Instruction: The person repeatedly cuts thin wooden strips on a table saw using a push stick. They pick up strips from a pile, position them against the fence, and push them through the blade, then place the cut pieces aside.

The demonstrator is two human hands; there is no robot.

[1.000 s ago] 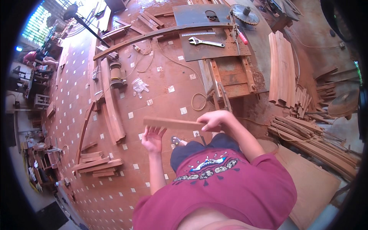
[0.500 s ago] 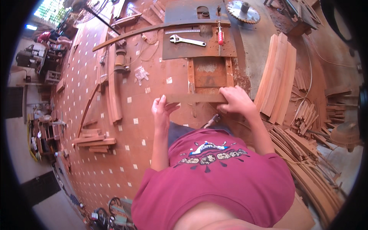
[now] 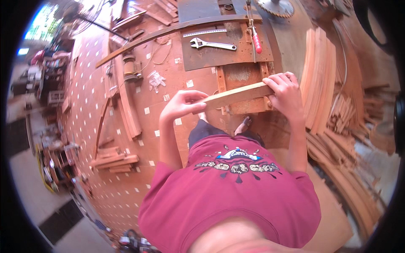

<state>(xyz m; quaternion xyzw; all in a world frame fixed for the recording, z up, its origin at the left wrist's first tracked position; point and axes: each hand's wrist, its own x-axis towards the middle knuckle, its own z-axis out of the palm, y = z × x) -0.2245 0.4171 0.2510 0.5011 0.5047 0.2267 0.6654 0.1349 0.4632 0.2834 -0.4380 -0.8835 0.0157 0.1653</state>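
A short, slightly curved wooden piece [image 3: 238, 96] is held up between both hands, in front of my body and over the near end of the machine stand. My left hand [image 3: 185, 104] pinches its left end, the thumb along the lower side. The right end is gripped by my right hand [image 3: 283, 90], with fingers curled over the top. The piece tilts, its right end farther from me than its left. Beyond it is the metal machine table [image 3: 219, 55], where an adjustable wrench [image 3: 213, 44], a ruler [image 3: 205, 33] and a red-handled clamp [image 3: 256, 41] lie.
A long wooden strip [image 3: 168, 33] crosses the machine table. At the far right stands a circular saw blade [image 3: 276, 7]. Stacked boards [image 3: 319, 80] and curved offcuts [image 3: 350, 194] lie to my right. On the tiled floor at left are a glove [image 3: 156, 80] and a small wood pile [image 3: 114, 159].
The wooden piece has turned from nearly level to tilted, its right end raised away from me with my right hand. My view has shifted slightly, and my feet now show.
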